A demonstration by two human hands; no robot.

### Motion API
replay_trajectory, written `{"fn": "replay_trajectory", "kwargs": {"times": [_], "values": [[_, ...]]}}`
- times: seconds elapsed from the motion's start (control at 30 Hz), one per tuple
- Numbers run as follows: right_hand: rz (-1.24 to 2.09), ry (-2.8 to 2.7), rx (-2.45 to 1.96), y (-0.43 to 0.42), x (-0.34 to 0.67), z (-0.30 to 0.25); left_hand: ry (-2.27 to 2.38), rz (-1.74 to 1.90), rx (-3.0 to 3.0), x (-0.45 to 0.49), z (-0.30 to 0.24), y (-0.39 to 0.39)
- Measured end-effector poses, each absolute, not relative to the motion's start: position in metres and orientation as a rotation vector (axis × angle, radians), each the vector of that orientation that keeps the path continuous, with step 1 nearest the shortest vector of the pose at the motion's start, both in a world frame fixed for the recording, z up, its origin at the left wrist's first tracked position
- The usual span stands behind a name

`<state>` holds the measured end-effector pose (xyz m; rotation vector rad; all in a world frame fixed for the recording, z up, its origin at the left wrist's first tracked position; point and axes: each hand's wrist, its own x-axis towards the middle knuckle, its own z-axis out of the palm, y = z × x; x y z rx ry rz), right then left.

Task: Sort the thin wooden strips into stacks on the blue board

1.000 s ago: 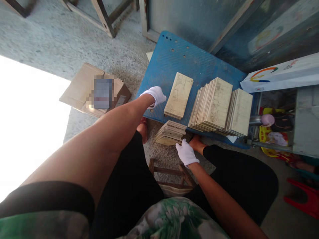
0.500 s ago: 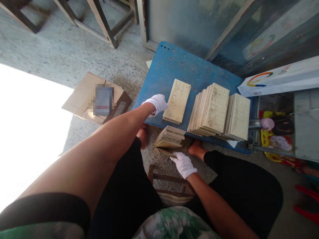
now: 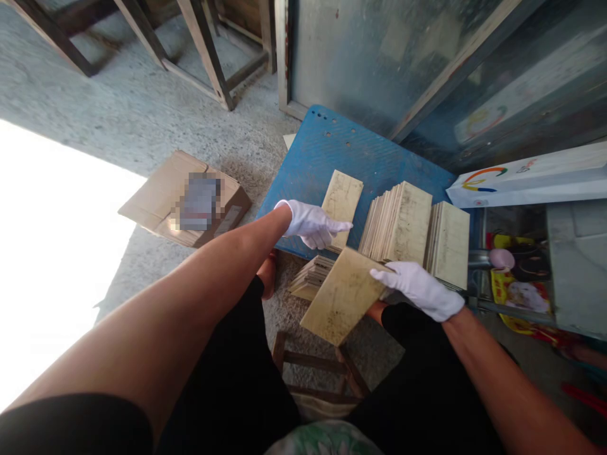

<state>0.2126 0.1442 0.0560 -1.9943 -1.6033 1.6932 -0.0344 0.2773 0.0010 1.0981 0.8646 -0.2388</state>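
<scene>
My right hand [image 3: 420, 288], in a white glove, grips one pale rectangular tile [image 3: 342, 296] by its right edge and holds it lifted and tilted above the floor. My left hand [image 3: 313, 224], also gloved, hovers just above the tile with the index finger stretched out and the other fingers curled; it holds nothing. Below the lifted tile a short stack of tiles [image 3: 309, 278] lies on the floor. On the blue board [image 3: 327, 148] a low tile pile [image 3: 342, 199] lies flat, and two leaning rows of tiles [image 3: 402, 221] stand to its right.
A cardboard box [image 3: 184, 199] lies on the concrete floor at the left. A wooden stool frame [image 3: 313, 363] stands between my legs. A white carton [image 3: 531, 180] and a shelf of small items [image 3: 515, 278] are at the right. Wooden frames [image 3: 203, 47] stand at the back.
My right hand has taken one tile from the floor stack and lifted it up to the right. My left hand has moved right from the board's edge toward the tile.
</scene>
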Motion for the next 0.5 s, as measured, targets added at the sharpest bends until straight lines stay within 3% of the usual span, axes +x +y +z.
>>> {"fn": "replay_trajectory", "kwargs": {"times": [0.2,0.5], "values": [[1.652,-1.094,-1.762,0.195,0.231,0.065,0.618,-0.134,0.934,-0.024,0.017,0.267],[1.469,-0.414,-1.749,0.241,0.197,0.027,1.055,0.283,0.964,-0.007,-0.001,0.280]]}}
